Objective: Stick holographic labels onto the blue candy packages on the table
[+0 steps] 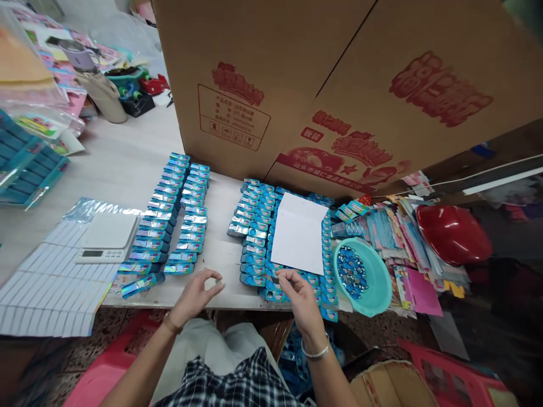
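Note:
My left hand (198, 295) is over the table's front edge, its thumb and index finger apart with nothing between them. Right of it, my right hand (300, 298) has its fingertips pinched together beside the front of the small blue boxes (253, 267). Whatever is in that pinch is too small to make out. These boxes stand in packed rows, and a white sheet of paper (299, 234) lies across part of them. Two more rows of blue boxes (186, 244) stand to the left, with one blue box (143, 284) lying askew at their near end.
A turquoise basin (379, 282) holds many small round blue and silver pieces. A white digital scale (106, 237) stands at left. Large cartons (254, 51) wall off the back. Stacked packaging (390, 232) and a red bowl-like object (453, 234) are at right.

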A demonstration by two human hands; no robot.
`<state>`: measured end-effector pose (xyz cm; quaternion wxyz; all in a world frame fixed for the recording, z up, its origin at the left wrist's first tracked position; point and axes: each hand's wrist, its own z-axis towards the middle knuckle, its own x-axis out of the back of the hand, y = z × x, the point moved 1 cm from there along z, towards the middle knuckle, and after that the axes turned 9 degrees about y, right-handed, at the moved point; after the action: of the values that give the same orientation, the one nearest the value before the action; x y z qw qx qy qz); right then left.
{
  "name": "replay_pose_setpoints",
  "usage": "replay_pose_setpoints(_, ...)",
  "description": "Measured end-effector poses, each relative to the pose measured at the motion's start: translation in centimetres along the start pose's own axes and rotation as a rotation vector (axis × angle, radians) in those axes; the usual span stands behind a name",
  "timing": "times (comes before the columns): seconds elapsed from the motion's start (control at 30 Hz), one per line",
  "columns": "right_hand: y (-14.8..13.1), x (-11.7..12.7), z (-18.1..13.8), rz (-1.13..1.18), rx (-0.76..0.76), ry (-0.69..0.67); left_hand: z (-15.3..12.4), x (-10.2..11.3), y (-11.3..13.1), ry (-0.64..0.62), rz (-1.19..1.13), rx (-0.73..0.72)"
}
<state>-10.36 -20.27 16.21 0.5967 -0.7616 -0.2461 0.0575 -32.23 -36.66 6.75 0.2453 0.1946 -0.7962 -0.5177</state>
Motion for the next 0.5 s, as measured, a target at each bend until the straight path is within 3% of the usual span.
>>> replay_pose_setpoints(0.2,2.7,-2.4,1.4,0.062,-0.105,0.002,-1.3,-1.8,-0.8,-0.453,-0.31,-0.024)
replay_pose_setpoints(0.4,4.0,-4.2,2.0,0.114,-0.245,-0.018,-0.7,-4.9,-1.7,-0.486,-0.915,0.174)
replay_pose_setpoints(0.5,4.9,-4.7,2.2,0.117,-0.317,-0.028,-0.4,-6.5,-2.1,-0.472,-1.047,0.241)
